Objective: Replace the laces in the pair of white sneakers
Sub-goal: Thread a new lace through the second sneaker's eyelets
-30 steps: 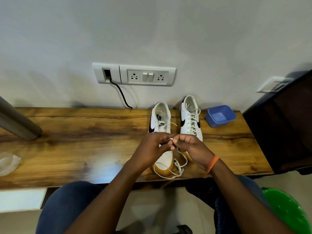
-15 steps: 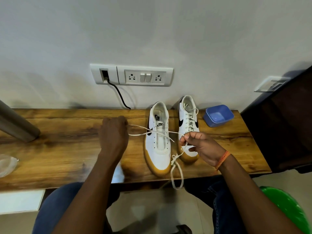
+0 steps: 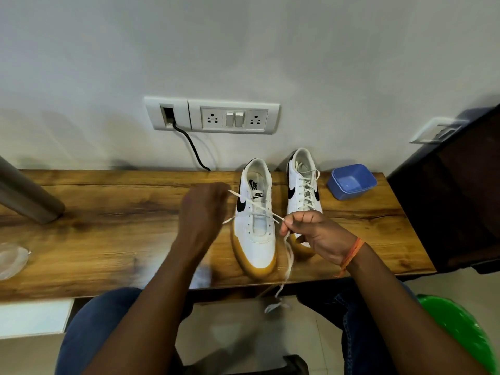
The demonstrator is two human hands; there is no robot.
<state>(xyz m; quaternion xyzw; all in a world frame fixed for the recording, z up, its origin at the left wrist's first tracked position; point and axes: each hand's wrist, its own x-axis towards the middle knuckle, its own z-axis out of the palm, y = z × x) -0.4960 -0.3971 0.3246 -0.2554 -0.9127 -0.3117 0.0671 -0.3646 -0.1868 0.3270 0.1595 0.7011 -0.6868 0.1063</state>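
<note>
Two white sneakers with black swooshes and tan soles stand on the wooden shelf [image 3: 108, 234]. The left sneaker [image 3: 255, 234] has a white lace [image 3: 259, 209] crossing its lower eyelets. My left hand [image 3: 201, 212] sits just left of that shoe and holds one lace end near the upper eyelets. My right hand [image 3: 313, 234] pinches the other lace end at the shoe's right side; the loose length hangs over the shelf edge. The right sneaker [image 3: 303, 190] behind my right hand is fully laced.
A blue plastic tub [image 3: 351, 181] stands right of the shoes by the wall. A black cable [image 3: 192, 147] runs from the socket plate [image 3: 212, 116] down to the shelf. A clear dish [image 3: 10, 259] lies at far left, a grey post [image 3: 24, 196] behind it. A green stool [image 3: 460, 334] sits at lower right.
My hands parted from the middle of the left sneaker. The left hand pulled its lace end out to the left, then came back close to the shoe; the right stays at the right side.
</note>
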